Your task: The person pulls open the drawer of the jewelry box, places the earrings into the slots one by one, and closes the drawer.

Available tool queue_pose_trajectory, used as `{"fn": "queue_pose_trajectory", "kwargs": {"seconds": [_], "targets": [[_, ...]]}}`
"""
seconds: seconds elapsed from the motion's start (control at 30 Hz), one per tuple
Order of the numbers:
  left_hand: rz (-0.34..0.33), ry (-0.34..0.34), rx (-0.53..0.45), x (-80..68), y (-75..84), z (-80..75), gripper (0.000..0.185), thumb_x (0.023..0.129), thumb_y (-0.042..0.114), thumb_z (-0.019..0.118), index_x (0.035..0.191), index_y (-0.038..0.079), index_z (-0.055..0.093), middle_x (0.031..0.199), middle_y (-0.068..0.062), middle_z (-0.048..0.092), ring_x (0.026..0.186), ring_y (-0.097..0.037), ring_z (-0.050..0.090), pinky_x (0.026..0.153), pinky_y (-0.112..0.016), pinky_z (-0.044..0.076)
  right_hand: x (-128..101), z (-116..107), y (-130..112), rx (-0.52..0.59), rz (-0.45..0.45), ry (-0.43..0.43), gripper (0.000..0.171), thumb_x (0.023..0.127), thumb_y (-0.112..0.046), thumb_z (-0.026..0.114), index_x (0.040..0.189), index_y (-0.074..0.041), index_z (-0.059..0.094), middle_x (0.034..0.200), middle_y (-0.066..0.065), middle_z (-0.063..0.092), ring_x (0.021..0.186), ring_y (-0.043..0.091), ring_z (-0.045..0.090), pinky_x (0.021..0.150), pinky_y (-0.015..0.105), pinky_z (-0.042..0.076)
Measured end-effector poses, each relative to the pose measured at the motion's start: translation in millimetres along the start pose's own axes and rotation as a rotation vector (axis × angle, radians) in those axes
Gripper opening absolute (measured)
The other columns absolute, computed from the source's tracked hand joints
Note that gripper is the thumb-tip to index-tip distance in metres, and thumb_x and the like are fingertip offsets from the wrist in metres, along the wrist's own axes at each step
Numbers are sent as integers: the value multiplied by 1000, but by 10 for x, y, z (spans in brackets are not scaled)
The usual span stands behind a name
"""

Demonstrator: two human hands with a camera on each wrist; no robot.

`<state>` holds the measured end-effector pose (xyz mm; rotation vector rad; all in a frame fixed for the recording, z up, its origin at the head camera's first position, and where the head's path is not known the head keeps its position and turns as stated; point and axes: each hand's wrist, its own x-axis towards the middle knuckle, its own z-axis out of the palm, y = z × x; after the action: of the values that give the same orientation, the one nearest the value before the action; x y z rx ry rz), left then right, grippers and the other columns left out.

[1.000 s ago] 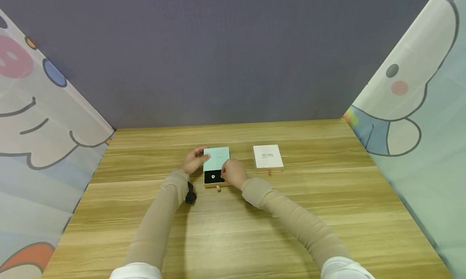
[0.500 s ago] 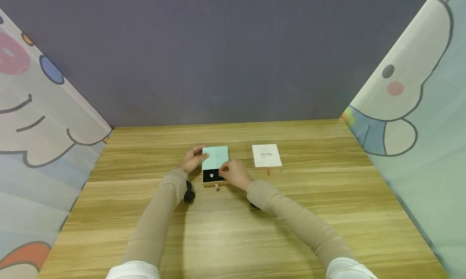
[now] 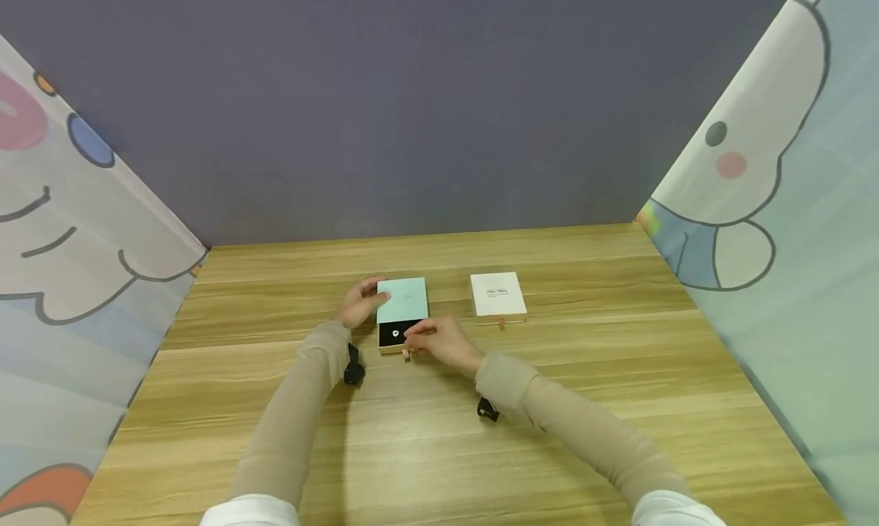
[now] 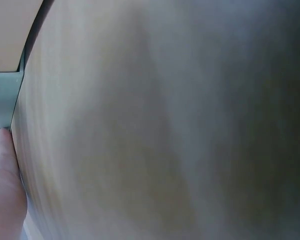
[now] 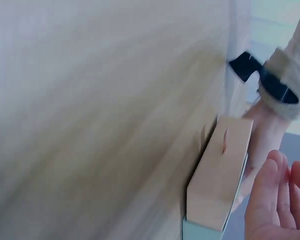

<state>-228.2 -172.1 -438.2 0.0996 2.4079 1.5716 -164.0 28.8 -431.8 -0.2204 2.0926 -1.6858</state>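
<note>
Blurred light wooden tabletop (image 4: 165,130) filling the view, pale mint-green cardboard box edge (image 4: 2,100) at left, left hand (image 4: 5,195) touching it below

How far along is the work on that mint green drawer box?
Done: the mint green drawer box has its black-lined tray slid partly out, showing a small silver piece. In hand: the left hand holds the sleeve; the right hand is at the tray's front. Left: the white drawer box sits shut, untouched.

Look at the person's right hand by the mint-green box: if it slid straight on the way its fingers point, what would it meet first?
Probably the open drawer of the mint-green box: the right hand points left at its front edge, fingertips seemingly almost touching it. Depth is unclear.
</note>
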Motion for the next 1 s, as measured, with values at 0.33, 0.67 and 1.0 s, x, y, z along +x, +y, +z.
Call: {"fn": "queue_pose_trajectory", "kwargs": {"seconds": [0.33,0.67,1.0], "targets": [[-20,2,-15,-4,-22,10,53,94,18,52,140,0,34,144,-24,29,133,-38,29,106,-51,32,-114,131,217,136,150,-57,24,87,-9,61,104,8,65,98,17,68,70,7,63,70,23,56],[7,6,-19,152,-181,3,54,93,23,55,140,3,36,145,-21,31,133,-37,29,108,-49,31,-99,187,337,196,186,2,25,86,-4,61,108,8,63,94,18,69,67,6,63,65,20,56],[-15,6,-19,25,-26,13,52,93,17,53,139,0,35,145,-24,29,133,-38,27,108,-51,28,-25,321,352,330,235,75,29,90,-11,57,112,9,59,98,18,67,74,9,65,72,24,56]]}}
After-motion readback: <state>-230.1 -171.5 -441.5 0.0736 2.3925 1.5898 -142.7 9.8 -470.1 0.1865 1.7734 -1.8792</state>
